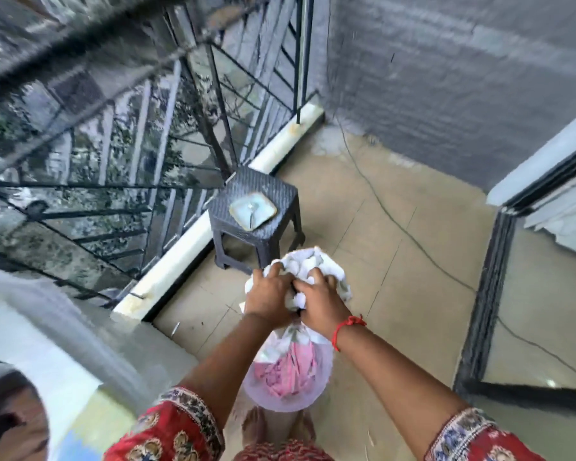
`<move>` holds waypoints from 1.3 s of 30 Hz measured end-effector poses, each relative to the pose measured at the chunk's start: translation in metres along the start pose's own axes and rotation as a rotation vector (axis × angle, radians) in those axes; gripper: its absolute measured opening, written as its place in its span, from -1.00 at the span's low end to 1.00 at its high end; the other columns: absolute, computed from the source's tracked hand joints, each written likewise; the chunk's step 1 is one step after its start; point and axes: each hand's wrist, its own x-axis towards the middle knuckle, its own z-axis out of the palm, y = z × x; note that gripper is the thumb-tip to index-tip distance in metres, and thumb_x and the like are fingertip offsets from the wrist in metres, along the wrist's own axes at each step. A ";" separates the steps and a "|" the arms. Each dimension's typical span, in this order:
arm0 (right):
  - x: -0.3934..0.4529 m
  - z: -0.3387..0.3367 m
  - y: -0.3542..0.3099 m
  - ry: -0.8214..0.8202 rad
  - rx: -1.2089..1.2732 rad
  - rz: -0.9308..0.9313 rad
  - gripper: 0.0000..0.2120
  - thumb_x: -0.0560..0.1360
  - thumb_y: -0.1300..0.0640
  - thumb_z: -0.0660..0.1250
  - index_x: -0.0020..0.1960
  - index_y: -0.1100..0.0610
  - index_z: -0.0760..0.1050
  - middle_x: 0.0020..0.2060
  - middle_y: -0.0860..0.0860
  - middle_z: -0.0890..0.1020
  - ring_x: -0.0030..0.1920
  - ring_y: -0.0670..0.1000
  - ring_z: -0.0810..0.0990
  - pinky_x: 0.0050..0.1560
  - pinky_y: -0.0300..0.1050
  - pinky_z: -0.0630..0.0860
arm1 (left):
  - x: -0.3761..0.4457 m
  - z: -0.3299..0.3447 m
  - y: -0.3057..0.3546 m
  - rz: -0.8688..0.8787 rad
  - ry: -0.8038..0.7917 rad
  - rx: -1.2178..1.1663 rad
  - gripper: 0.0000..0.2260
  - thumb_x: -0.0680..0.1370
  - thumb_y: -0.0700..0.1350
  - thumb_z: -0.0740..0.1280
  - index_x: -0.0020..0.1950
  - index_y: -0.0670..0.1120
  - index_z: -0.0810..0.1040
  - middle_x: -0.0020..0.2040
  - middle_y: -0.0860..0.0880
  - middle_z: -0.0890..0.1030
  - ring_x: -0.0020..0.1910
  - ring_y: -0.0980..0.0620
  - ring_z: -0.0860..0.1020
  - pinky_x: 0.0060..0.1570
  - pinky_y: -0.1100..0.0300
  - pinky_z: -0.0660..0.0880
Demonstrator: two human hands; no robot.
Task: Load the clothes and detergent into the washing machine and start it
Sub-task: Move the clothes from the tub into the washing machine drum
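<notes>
Washer at far left: only a blurred white body and, at the bottom corner, what looks like a dark drum opening. It sits low and to the person's left, near the left elbow.

Railing of dark metal bars runs behind it, with a white curb at its foot. Against the curb stands a dark woven plastic stool carrying a pale square plate; something thin lies on the plate, too small to name.

Centre: left hand and right hand are side by side, touching, both with fingers curled into the gathered top of a white cloth bundle. Below the hands the bundle hangs down as a translucent sack with pink clothes showing through. Long axis is vertical, neck up, bulk down, just above the bare feet. Red thread on the right wrist.

Right: tiled floor with a thin dark cable across it, and a black door frame.

Judgement: clothes not yet loaded. The load hangs straight ahead; the machine lies left and behind the left forearm, so the carry swings leftward, left hand leading. No detergent seen.
</notes>
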 end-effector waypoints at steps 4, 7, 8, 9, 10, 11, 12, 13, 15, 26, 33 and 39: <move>0.006 -0.061 -0.037 0.070 -0.059 -0.132 -0.57 0.27 0.11 0.29 0.15 -0.06 0.50 0.13 0.14 0.40 0.03 0.27 0.43 0.09 0.02 0.34 | -0.006 -0.072 -0.004 -0.049 0.110 0.027 -0.39 0.11 0.34 0.24 0.08 0.10 0.48 0.16 0.02 0.49 0.22 -0.11 0.45 0.18 -0.01 0.30; 0.001 -0.105 -0.073 0.136 -0.064 -0.225 -0.56 0.30 0.14 0.34 0.19 -0.05 0.50 0.16 0.15 0.38 0.03 0.26 0.41 0.09 0.04 0.39 | -0.022 -0.124 -0.011 -0.111 0.189 -0.008 -0.37 0.10 0.36 0.25 0.08 0.10 0.48 0.18 0.01 0.47 0.21 -0.19 0.44 0.18 -0.06 0.39; -0.001 -0.117 -0.084 0.158 -0.058 -0.255 -0.54 0.32 0.17 0.34 0.21 -0.04 0.49 0.18 0.16 0.37 0.04 0.26 0.39 0.10 0.05 0.40 | -0.030 -0.143 -0.011 -0.120 0.210 -0.036 -0.39 0.14 0.32 0.32 0.11 0.09 0.49 0.19 -0.01 0.45 0.19 -0.22 0.43 0.18 -0.05 0.42; -0.003 -0.127 -0.097 0.171 -0.056 -0.287 -0.53 0.33 0.19 0.35 0.23 -0.04 0.48 0.19 0.16 0.36 0.06 0.25 0.37 0.10 0.06 0.41 | -0.041 -0.162 -0.012 -0.130 0.242 -0.058 -0.42 0.18 0.28 0.40 0.14 0.08 0.51 0.22 -0.04 0.44 0.17 -0.24 0.41 0.18 -0.04 0.43; -0.006 -0.136 -0.110 0.185 -0.061 -0.320 -0.51 0.34 0.21 0.35 0.24 -0.03 0.47 0.20 0.16 0.35 0.08 0.25 0.35 0.11 0.07 0.42 | -0.053 -0.180 -0.013 -0.137 0.273 -0.053 -0.42 0.21 0.24 0.45 0.17 0.06 0.52 0.24 -0.06 0.44 0.16 -0.25 0.40 0.18 -0.03 0.43; -0.009 -0.145 -0.124 0.191 -0.068 -0.348 -0.51 0.34 0.22 0.36 0.25 -0.03 0.47 0.20 0.15 0.34 0.10 0.24 0.34 0.12 0.08 0.43 | -0.066 -0.196 -0.016 -0.143 0.305 -0.028 -0.41 0.23 0.22 0.48 0.20 0.04 0.52 0.27 -0.07 0.43 0.15 -0.24 0.40 0.19 -0.01 0.40; -0.012 -0.152 -0.139 0.197 -0.076 -0.383 -0.50 0.35 0.23 0.36 0.26 -0.02 0.46 0.20 0.14 0.33 0.12 0.23 0.33 0.12 0.07 0.44 | -0.079 -0.211 -0.020 -0.156 0.333 -0.012 -0.40 0.24 0.20 0.49 0.22 0.02 0.52 0.29 -0.09 0.43 0.16 -0.23 0.40 0.20 -0.01 0.37; -0.015 -0.157 -0.153 0.206 -0.081 -0.409 -0.50 0.35 0.23 0.37 0.27 -0.02 0.45 0.20 0.13 0.32 0.13 0.23 0.32 0.12 0.07 0.44 | -0.091 -0.223 -0.025 -0.173 0.354 -0.005 -0.39 0.25 0.20 0.49 0.24 0.01 0.51 0.31 -0.09 0.42 0.17 -0.23 0.39 0.21 0.00 0.36; -0.026 -0.160 -0.187 0.210 -0.084 -0.482 -0.49 0.36 0.23 0.38 0.29 -0.03 0.43 0.21 0.11 0.31 0.14 0.22 0.31 0.11 0.06 0.44 | -0.121 -0.239 -0.043 -0.239 0.396 -0.003 -0.36 0.23 0.22 0.49 0.26 0.03 0.50 0.32 -0.07 0.41 0.17 -0.24 0.38 0.20 -0.02 0.39; -0.096 -0.065 -0.404 0.060 -0.092 -0.871 -0.48 0.35 0.20 0.35 0.29 -0.07 0.41 0.19 0.09 0.29 0.17 0.19 0.29 0.19 0.07 0.46 | -0.326 -0.242 -0.206 -0.620 0.563 -0.006 -0.40 0.16 0.30 0.39 0.14 0.08 0.55 0.21 -0.02 0.48 0.12 -0.18 0.48 0.19 -0.01 0.42; -0.142 0.005 -0.518 -0.006 -0.096 -0.990 -0.50 0.34 0.18 0.36 0.27 -0.05 0.44 0.19 0.11 0.32 0.19 0.21 0.30 0.21 0.06 0.44 | -0.434 -0.230 -0.297 -0.771 0.580 0.019 -0.37 0.16 0.40 0.28 0.10 0.07 0.56 0.17 -0.04 0.50 0.08 -0.21 0.48 0.13 -0.04 0.45; -0.165 0.061 -0.567 -0.082 -0.103 -1.037 -0.54 0.33 0.18 0.37 0.21 -0.04 0.46 0.13 0.09 0.32 0.15 0.19 0.30 0.15 0.12 0.48 | -0.490 -0.207 -0.336 -0.849 0.565 -0.030 -0.44 0.19 0.31 0.40 0.09 0.05 0.57 0.14 -0.03 0.48 0.06 -0.23 0.45 0.11 -0.01 0.45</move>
